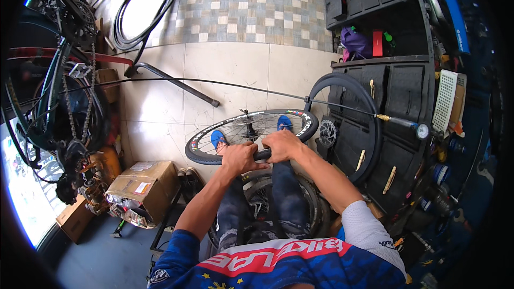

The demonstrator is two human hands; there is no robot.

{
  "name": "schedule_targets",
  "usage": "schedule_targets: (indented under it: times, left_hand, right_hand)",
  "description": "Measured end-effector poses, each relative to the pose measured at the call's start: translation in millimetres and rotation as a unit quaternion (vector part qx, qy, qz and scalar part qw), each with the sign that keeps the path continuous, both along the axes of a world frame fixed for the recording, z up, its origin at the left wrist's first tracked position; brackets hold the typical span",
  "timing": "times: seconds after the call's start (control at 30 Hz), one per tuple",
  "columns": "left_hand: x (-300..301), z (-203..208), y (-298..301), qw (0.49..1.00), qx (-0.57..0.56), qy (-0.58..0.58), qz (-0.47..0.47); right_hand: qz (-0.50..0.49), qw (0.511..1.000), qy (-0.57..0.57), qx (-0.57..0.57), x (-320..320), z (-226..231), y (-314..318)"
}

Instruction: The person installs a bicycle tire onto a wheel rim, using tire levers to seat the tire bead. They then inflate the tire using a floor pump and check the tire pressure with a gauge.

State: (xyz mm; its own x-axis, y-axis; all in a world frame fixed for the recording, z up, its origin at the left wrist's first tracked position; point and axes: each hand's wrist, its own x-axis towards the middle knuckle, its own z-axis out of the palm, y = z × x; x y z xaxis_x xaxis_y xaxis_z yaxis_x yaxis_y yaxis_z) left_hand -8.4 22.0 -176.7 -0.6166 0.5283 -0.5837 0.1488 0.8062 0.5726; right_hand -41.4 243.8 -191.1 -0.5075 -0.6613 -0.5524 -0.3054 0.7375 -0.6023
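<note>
In front of my legs I hold a bicycle wheel with a black tyre and a dark rim bearing pale lettering. It lies tilted over my blue slippers, its thin spokes meeting at a black hub. My left hand is closed round the near edge of the tyre, thumb pointing right. Just right of it, my right hand grips the same edge, fingers curled over. A short stretch of black tyre shows between the hands. The undersides of both grips are hidden.
Another wheel leans on dark cabinets at right. A black air hose crosses to an inflator with a gauge. A bicycle stands left, near a cardboard box. A tyred wheel sits beneath my legs.
</note>
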Motion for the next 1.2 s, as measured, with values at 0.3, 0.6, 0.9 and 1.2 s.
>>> schedule_targets:
  times: [0.3, 0.6, 0.9, 1.2]
  left_hand:
    - [2.6, -25.2, -101.9, 0.995, -0.012, 0.035, 0.098]
    - [-20.4, 0.6, -22.9, 0.982, 0.007, 0.187, 0.004]
    - [-30.8, -28.1, -7.3, 0.925, -0.002, 0.358, 0.126]
    - [-16.9, -29.8, 16.4, 0.892, 0.009, 0.432, 0.134]
  right_hand:
    - [-0.076, 0.991, 0.061, 0.094, -28.1, 20.5, 78.0]
    - [-0.051, 0.989, 0.14, 0.011, -18.7, 29.2, -25.7]
    - [-0.149, 0.903, 0.399, -0.058, -18.5, -10.8, -26.5]
    - [-0.183, 0.89, 0.418, -0.019, 2.7, -14.0, -11.5]
